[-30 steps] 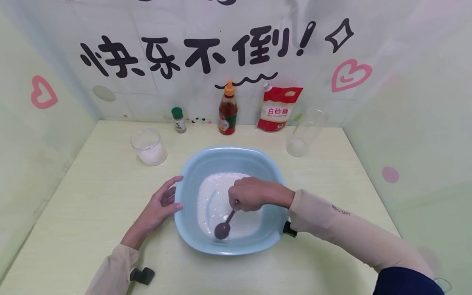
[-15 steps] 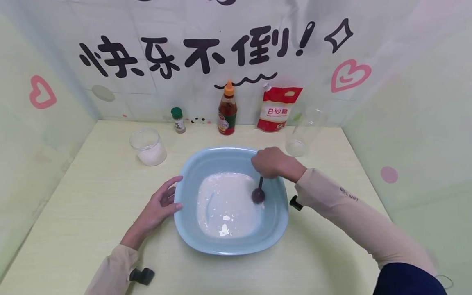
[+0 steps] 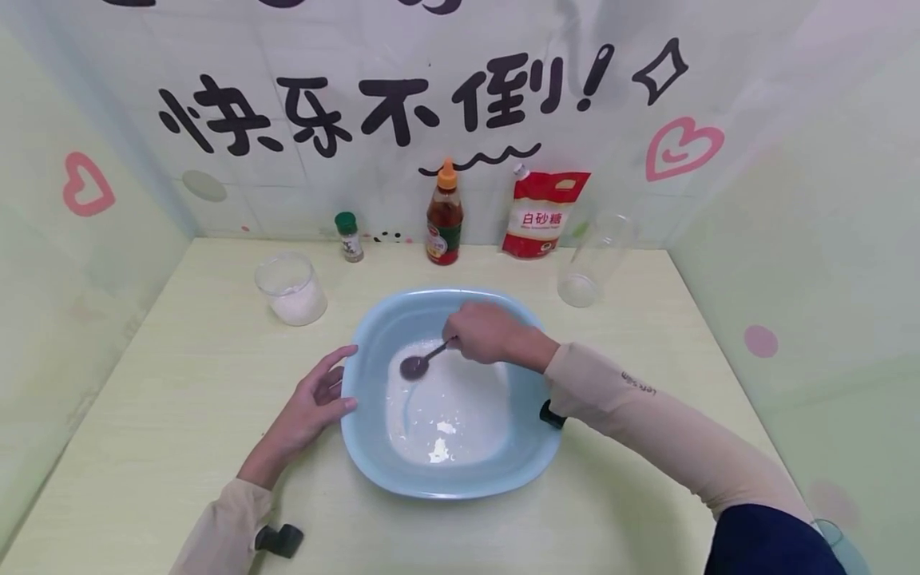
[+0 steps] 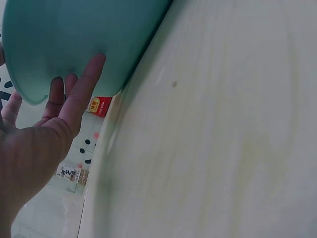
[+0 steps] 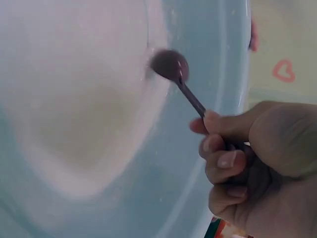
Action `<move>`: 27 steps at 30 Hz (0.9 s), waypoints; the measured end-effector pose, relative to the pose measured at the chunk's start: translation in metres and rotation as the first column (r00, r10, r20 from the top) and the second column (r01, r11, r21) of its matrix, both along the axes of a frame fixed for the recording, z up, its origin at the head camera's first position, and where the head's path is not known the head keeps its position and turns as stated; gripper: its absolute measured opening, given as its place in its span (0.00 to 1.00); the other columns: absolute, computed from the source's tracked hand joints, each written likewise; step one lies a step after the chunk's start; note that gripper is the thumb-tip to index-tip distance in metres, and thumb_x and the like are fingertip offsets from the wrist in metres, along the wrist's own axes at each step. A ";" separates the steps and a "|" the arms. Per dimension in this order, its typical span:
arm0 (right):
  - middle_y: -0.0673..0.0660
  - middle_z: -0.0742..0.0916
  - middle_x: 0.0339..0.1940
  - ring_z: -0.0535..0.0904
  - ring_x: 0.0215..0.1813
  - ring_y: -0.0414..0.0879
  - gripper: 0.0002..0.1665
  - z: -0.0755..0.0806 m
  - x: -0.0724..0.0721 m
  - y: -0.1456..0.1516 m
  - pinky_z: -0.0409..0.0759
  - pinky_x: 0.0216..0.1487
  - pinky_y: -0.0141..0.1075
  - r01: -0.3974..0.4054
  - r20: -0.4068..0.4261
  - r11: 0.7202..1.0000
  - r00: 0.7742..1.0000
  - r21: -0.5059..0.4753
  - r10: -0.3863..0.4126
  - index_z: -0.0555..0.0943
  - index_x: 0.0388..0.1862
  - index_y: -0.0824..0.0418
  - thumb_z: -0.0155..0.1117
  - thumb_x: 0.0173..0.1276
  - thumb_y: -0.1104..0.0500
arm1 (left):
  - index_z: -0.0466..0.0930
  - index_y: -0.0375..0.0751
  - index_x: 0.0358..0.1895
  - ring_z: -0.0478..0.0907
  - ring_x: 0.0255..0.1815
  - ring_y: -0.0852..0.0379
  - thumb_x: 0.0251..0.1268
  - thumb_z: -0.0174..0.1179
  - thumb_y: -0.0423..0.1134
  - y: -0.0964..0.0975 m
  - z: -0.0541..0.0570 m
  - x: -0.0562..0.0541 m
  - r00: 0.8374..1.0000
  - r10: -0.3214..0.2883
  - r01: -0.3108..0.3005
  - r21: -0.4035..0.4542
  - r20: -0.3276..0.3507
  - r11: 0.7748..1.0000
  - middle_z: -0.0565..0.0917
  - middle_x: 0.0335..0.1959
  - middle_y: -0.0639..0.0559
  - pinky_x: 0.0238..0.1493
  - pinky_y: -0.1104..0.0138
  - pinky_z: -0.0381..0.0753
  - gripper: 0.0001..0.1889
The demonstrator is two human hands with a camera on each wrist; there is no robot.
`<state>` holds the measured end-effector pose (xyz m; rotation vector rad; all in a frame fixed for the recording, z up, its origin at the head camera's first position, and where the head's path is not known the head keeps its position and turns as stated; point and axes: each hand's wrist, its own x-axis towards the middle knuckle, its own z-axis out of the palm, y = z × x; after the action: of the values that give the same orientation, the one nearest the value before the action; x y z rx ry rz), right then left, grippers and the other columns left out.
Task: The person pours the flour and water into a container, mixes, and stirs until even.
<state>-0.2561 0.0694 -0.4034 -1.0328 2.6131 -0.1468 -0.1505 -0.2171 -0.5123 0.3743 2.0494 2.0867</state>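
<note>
On the table stands a light blue basin (image 3: 449, 485) with a white liquid (image 3: 463, 411) spread over its bottom. My right hand (image 3: 489, 331) grips the handle of a dark brown spoon (image 3: 414, 367), whose bowl is at the back left of the liquid. In the right wrist view, the thumb and curled fingers close round the handle of the spoon (image 5: 171, 65). My left hand (image 3: 305, 411) steadies the basin's left side. Its fairly straight fingers (image 4: 86, 89) rest against the outer wall of the basin (image 4: 64, 39) in the left wrist view.
A glass beaker of white powder (image 3: 298, 303) stands left of the basin. Along the back wall are a green-capped shaker (image 3: 350, 239), a sauce bottle (image 3: 444, 220), a red sugar pouch (image 3: 542, 216) and a tall clear glass (image 3: 585, 275).
My right hand has swept the spoon from the basin's front to its right side, then across to the back left. The left hand and the basin have stayed put.
</note>
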 end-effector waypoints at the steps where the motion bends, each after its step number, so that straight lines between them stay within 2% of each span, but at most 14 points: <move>1: 0.49 0.89 0.38 0.79 0.36 0.43 0.10 0.001 0.004 -0.001 0.76 0.38 0.32 -0.030 0.019 0.999 0.999 0.012 0.030 0.89 0.48 0.52 0.66 0.70 0.58 | 0.58 0.45 0.76 0.81 0.56 0.64 0.64 0.60 0.25 0.000 0.000 0.000 1.000 0.002 -0.002 -0.002 -0.003 1.000 0.78 0.56 0.54 0.51 0.68 0.84 0.38; 4: 0.46 0.88 0.38 0.79 0.38 0.42 0.10 0.003 0.014 -0.002 0.77 0.40 0.31 -0.085 0.125 0.995 0.989 0.056 0.077 0.89 0.47 0.49 0.67 0.70 0.57 | 0.58 0.44 0.77 0.81 0.56 0.65 0.64 0.60 0.25 0.000 0.000 0.000 1.000 0.004 -0.004 -0.009 -0.007 1.000 0.78 0.56 0.55 0.51 0.68 0.84 0.38; 8: 0.46 0.87 0.35 0.79 0.38 0.43 0.09 0.008 0.021 0.004 0.78 0.42 0.32 -0.082 0.266 0.988 0.963 0.130 0.045 0.89 0.45 0.51 0.68 0.68 0.58 | 0.57 0.45 0.77 0.81 0.56 0.65 0.64 0.60 0.25 0.000 0.001 0.000 1.000 0.006 -0.006 -0.017 -0.001 1.000 0.78 0.57 0.56 0.51 0.68 0.84 0.38; 12: 0.48 0.85 0.31 0.78 0.36 0.44 0.04 0.014 0.017 0.018 0.78 0.41 0.33 -0.058 0.289 0.977 0.957 0.206 -0.004 0.88 0.39 0.53 0.68 0.68 0.60 | 0.57 0.45 0.77 0.81 0.55 0.65 0.64 0.60 0.25 0.000 0.002 0.000 1.000 0.007 -0.007 -0.017 0.004 1.000 0.77 0.57 0.55 0.51 0.68 0.84 0.38; 15: 0.50 0.84 0.30 0.78 0.34 0.45 0.03 0.021 0.006 0.032 0.78 0.40 0.34 -0.029 0.257 0.968 0.966 0.250 -0.037 0.86 0.36 0.53 0.67 0.67 0.61 | 0.57 0.45 0.77 0.81 0.55 0.65 0.64 0.60 0.25 -0.001 0.002 0.000 1.000 0.009 -0.009 -0.020 0.008 1.000 0.77 0.57 0.54 0.52 0.68 0.83 0.38; 19: 0.54 0.83 0.31 0.78 0.35 0.47 0.01 0.028 -0.011 0.047 0.79 0.41 0.35 0.068 0.164 0.962 0.980 0.265 -0.115 0.83 0.36 0.56 0.66 0.67 0.61 | 0.57 0.44 0.77 0.81 0.55 0.65 0.64 0.60 0.26 0.000 0.002 0.000 1.000 0.015 -0.014 -0.029 0.010 0.999 0.77 0.57 0.54 0.51 0.68 0.83 0.38; 23: 0.56 0.83 0.31 0.78 0.35 0.49 0.04 0.029 -0.023 0.049 0.80 0.41 0.38 0.175 0.038 0.964 0.982 0.201 -0.186 0.83 0.38 0.58 0.66 0.67 0.59 | 0.57 0.44 0.76 0.81 0.55 0.65 0.63 0.60 0.25 0.000 0.001 0.000 1.000 0.017 -0.017 -0.034 0.010 0.999 0.77 0.57 0.54 0.52 0.68 0.83 0.38; 27: 0.55 0.84 0.29 0.78 0.32 0.49 0.07 0.024 -0.030 0.039 0.79 0.39 0.37 0.198 -0.046 0.972 0.980 0.126 -0.193 0.84 0.41 0.59 0.66 0.67 0.58 | 0.57 0.45 0.77 0.81 0.56 0.65 0.64 0.60 0.26 0.000 0.001 0.000 1.000 0.016 -0.016 -0.038 0.009 0.999 0.76 0.58 0.53 0.52 0.68 0.83 0.38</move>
<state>-0.2857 0.1082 -0.3798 -0.7393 2.7105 -0.0047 -0.1505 -0.2172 -0.5113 0.3431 2.0899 2.0518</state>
